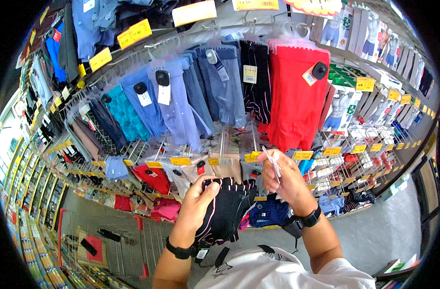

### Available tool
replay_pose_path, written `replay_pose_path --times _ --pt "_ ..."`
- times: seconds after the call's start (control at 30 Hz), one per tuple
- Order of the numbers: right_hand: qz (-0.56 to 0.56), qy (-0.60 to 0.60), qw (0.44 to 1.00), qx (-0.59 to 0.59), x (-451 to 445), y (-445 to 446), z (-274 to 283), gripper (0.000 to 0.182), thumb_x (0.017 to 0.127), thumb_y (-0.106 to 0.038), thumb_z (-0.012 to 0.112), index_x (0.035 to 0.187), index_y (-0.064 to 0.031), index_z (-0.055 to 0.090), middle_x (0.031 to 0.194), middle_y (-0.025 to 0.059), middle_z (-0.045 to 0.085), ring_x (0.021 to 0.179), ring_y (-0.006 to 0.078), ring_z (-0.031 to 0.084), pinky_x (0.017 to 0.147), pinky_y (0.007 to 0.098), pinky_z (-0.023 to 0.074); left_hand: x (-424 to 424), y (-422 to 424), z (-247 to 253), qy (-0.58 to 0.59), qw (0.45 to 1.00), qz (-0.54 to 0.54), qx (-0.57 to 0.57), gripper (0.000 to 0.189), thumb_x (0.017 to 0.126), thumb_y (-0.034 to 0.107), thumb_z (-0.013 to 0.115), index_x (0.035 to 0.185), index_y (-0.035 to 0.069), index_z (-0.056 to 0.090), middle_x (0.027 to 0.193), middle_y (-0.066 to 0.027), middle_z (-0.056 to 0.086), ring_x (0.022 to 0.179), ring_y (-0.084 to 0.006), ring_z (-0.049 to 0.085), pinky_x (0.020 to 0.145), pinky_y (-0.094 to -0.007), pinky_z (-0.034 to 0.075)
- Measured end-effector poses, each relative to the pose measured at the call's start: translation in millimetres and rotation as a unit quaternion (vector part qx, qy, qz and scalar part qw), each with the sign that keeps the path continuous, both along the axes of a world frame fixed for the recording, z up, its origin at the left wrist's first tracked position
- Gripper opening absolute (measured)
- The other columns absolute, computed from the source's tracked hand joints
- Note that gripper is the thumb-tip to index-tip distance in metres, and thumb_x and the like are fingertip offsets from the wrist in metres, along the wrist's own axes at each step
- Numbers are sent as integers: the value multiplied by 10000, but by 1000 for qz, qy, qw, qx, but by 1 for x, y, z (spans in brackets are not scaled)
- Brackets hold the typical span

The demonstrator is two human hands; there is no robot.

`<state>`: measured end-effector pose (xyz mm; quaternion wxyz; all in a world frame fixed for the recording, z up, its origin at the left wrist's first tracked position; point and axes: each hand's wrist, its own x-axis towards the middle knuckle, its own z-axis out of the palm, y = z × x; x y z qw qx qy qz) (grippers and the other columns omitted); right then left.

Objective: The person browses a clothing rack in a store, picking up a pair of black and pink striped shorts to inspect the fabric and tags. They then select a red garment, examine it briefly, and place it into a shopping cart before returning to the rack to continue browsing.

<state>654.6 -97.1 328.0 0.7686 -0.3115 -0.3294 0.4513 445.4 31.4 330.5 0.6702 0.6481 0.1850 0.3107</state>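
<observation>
My left hand [196,206] pinches the waistband of a black knitted undergarment with pink stripes [225,209] between thumb and fingers. The garment hangs below the waistband, in front of my white shirt. To the right and a little higher, my right hand [287,177] grips thin, clear plastic pieces [273,165], seen edge-on; they look like flat hangers, though I cannot be sure. Above, a similar black striped garment [255,81] hangs on the rack beside a stack of red underwear [295,94], which bears a black security tag [320,70].
Blue shorts [178,97] and other underwear hang on hooks ahead, above yellow price labels [180,161]. Boxed underwear [339,104] fills shelves at right. A wire shopping cart [140,231] with red corners stands at lower left. Folded dark blue garments [268,213] lie on the low shelf.
</observation>
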Motion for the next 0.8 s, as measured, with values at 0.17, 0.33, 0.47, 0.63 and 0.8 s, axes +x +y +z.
replay_pose_path --times 0.17,0.33,0.47,0.63,0.8 --pt "33 -2 999 1 3 3 1 319 996 -331 505 1150 -57 563 667 -28 433 503 86 412 435 246 343 -3 5 6 31 999 -26 -2 273 980 200 573 1186 21 549 1015 13 588 928 -69 530 863 -239 439" --pt "70 42 996 36 5 5 -8 411 921 -264 505 1234 1 515 696 -26 416 508 86 411 421 245 368 -5 8 9 -6 997 -79 -16 319 978 160 565 1255 7 528 1133 -25 601 1010 -88 553 906 -252 448" --pt "36 10 999 24 5 -3 -5 469 883 -205 489 1284 39 473 725 -22 414 545 81 415 465 245 398 -1 15 6 -33 996 -72 -47 279 972 151 583 1206 0 568 1037 11 609 934 -54 553 843 -218 458" --pt "26 -6 1000 13 1 1 -7 406 905 -180 520 1247 36 504 732 -21 428 560 86 424 505 255 413 -3 16 9 -45 998 -32 -43 257 974 170 588 1165 -1 593 985 24 603 885 -35 538 800 -195 448" --pt "30 -54 998 18 6 4 -14 232 950 -216 572 1063 -14 581 750 -2 529 577 96 490 520 262 433 -3 17 15 -40 999 -22 -16 244 975 179 589 1143 2 595 983 13 608 880 -35 534 802 -195 446"
